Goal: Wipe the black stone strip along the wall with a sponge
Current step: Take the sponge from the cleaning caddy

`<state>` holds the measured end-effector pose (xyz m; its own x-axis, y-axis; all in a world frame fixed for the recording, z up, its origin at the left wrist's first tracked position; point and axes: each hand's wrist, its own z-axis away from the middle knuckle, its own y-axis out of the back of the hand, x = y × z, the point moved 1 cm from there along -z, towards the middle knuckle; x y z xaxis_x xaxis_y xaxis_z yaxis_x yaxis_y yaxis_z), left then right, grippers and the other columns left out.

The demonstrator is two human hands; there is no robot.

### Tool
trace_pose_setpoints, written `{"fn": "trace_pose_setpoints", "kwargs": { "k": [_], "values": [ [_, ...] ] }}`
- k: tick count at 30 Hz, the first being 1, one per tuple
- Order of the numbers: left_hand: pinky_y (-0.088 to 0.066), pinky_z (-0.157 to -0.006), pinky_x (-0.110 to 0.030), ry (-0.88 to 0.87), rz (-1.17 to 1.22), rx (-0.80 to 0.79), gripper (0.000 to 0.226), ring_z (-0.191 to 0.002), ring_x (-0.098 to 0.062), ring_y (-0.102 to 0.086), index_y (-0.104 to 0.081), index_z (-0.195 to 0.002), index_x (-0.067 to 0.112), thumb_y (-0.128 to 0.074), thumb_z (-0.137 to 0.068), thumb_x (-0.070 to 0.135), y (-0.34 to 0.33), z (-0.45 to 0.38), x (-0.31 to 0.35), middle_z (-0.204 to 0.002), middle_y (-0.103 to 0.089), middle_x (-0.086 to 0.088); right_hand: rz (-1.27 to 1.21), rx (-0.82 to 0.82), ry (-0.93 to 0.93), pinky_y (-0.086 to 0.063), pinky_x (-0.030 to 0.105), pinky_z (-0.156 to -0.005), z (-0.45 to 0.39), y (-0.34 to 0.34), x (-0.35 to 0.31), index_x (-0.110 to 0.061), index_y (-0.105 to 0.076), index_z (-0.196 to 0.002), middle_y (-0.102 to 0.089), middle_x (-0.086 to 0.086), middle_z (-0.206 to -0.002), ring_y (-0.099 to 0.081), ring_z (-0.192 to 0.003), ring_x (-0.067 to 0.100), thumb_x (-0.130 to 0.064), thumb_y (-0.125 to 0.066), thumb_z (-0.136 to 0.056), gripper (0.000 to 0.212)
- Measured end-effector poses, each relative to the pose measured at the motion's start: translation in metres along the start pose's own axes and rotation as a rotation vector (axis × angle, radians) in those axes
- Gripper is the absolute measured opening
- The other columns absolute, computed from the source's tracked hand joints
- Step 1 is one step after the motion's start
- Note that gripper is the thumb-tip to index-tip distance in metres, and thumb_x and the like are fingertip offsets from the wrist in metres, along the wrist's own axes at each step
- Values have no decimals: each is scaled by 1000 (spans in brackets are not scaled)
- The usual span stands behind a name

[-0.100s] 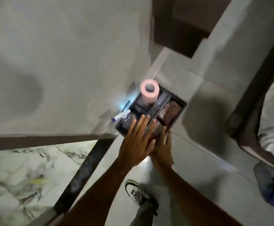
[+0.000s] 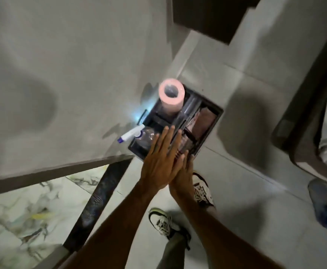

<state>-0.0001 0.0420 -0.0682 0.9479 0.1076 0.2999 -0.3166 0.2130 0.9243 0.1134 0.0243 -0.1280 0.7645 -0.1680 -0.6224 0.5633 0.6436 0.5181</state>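
My left hand [image 2: 161, 162] and my right hand [image 2: 185, 167] are held flat, palm against palm, fingers straight, with nothing in them. They hover over the near edge of a dark caddy [image 2: 216, 117] that stands on the floor by the wall. The left hand covers most of the right one. A black speckled stone strip [image 2: 98, 200] runs along the floor at the lower left, below a dark band at the foot of the wall [image 2: 42, 172]. I cannot make out a sponge; brownish pads [image 2: 203, 123] fill the caddy's right compartment.
The caddy holds a pink paper roll [image 2: 171, 96] and a clear spray bottle with a white nozzle [image 2: 131, 134]. Marble flooring [image 2: 22, 220] lies at the lower left. My shoes [image 2: 164, 224] stand on grey tiles. Another person's leg and blue shoe [image 2: 325, 206] are at the right.
My hands stay pressed together and sit slightly higher over the caddy. A second shoe now shows beside my right wrist.
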Motion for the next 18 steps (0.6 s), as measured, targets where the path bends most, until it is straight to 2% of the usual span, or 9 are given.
{"fn": "trace_pose_setpoints", "kwargs": {
  "k": [2, 5, 6, 8, 11, 14, 18],
  "values": [
    [-14, -138, -53, -8, -6, -3, 72, -170, -32, -8, -14, -173, 11, -28, -112, 49, -27, -26, -14, -182, -12, -16, -87, 15, -35, -5, 43, -142, -22, -27, 5, 5, -9, -172, -7, 23, -183, -5, -174, 33, -16, -33, -118, 63],
    [-10, -139, -52, -69, 3, -23, 75, -170, -32, -6, -14, -172, 7, -32, -113, 47, -69, -58, -38, -182, -9, -16, -35, 0, -193, -15, 44, -142, -66, -55, 22, -11, 6, -176, 11, 12, -186, 4, -174, 31, -39, -45, -117, 83],
    [-12, -139, -52, -83, -1, -19, 75, -170, -32, -7, -15, -172, 6, -33, -112, 47, -79, -63, -48, -182, -11, -17, -105, 33, -265, -20, 46, -141, -77, -60, 24, -16, 6, -177, 9, 11, -186, -1, -174, 31, -42, -48, -116, 85],
    [-15, -138, -55, -99, 4, -45, 77, -170, -31, -5, -13, -172, 5, -36, -113, 47, -97, -64, -69, -182, -9, -18, -251, 123, -358, -35, 52, -135, -95, -72, 29, -23, 3, -177, -3, 15, -185, -23, -169, 37, -44, -51, -115, 84],
    [-10, -140, -50, -146, -43, -66, 79, -170, -27, 1, -8, -172, 6, -34, -113, 50, -112, -58, -95, -182, -7, -19, -321, 201, -347, -52, 58, -117, -114, -85, 36, -25, 1, -177, -13, 22, -182, -47, -155, 48, -41, -55, -114, 86],
    [1, -139, -41, -226, -149, 1, 78, -169, -25, 3, -8, -172, 4, -33, -113, 50, -122, -58, -108, -181, -10, -22, -360, 221, -344, -54, 60, -116, -129, -99, 46, -24, 5, -177, -8, 23, -183, -51, -151, 50, -33, -55, -115, 87],
    [0, -139, -42, -243, -212, 57, 78, -169, -26, -1, -10, -171, 2, -29, -113, 52, -128, -59, -108, -180, -13, -23, -366, 263, -314, -56, 62, -112, -131, -106, 47, -27, 5, -177, -12, 24, -183, -60, -143, 48, -23, -53, -115, 85]
  ]
}}
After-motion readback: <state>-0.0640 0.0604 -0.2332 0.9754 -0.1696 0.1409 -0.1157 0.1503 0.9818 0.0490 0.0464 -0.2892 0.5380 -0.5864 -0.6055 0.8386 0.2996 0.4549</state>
